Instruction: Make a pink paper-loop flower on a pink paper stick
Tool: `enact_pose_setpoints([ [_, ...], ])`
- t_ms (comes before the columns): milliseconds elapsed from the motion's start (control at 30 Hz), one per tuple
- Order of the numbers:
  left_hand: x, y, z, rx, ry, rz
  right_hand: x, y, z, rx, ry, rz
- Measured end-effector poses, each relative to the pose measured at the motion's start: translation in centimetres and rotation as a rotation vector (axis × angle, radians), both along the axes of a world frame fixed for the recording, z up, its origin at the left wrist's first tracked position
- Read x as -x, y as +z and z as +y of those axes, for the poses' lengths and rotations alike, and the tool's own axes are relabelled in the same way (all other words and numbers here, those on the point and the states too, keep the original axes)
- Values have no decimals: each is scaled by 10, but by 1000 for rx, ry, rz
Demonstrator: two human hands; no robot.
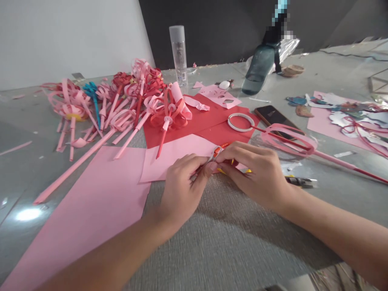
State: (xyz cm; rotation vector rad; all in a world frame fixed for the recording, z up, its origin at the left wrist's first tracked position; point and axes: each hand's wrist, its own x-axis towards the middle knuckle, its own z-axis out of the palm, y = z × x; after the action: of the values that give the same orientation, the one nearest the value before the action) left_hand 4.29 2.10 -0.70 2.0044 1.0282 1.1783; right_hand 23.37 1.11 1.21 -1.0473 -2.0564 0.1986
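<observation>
My left hand (184, 188) and my right hand (254, 173) meet above the table, fingertips almost touching. Both are closed in a pinch on a small red piece with a pale narrow loop (217, 152) around it; its exact kind is hard to make out. Pink paper (178, 151) lies just behind the fingertips, on top of red paper (176, 131). Under my right hand, bits of yellow and a dark pen-like tool (301, 182) show, partly covered. A white ring (241, 129), apparently a tape roll, lies beyond that hand.
Several pink, red and blue paper flowers (141, 97) are heaped at the back left. A clear bottle (179, 56) and a tilted dark bottle (257, 68) are behind. On the right lie a phone (279, 119), a pink paper wand (333, 159) and white cutouts (348, 121).
</observation>
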Motion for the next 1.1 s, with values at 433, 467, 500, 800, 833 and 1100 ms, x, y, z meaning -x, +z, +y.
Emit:
enact_pose_setpoints([
  [433,1,23,-8,241,-8,-98,-9,14,5,-455,121,-222],
  [467,5,27,-5,287,28,-145,-12,17,6,-494,130,-219],
  [500,10,31,1,291,128,-250,-15,21,6,-525,128,-206],
  [800,55,42,39,-130,335,237,-38,4,43,-182,-66,-11],
  [833,56,37,41,-163,326,436,-42,2,48,-135,-98,-27],
  [1100,59,17,30,-353,330,812,-74,12,71,210,-329,547],
])
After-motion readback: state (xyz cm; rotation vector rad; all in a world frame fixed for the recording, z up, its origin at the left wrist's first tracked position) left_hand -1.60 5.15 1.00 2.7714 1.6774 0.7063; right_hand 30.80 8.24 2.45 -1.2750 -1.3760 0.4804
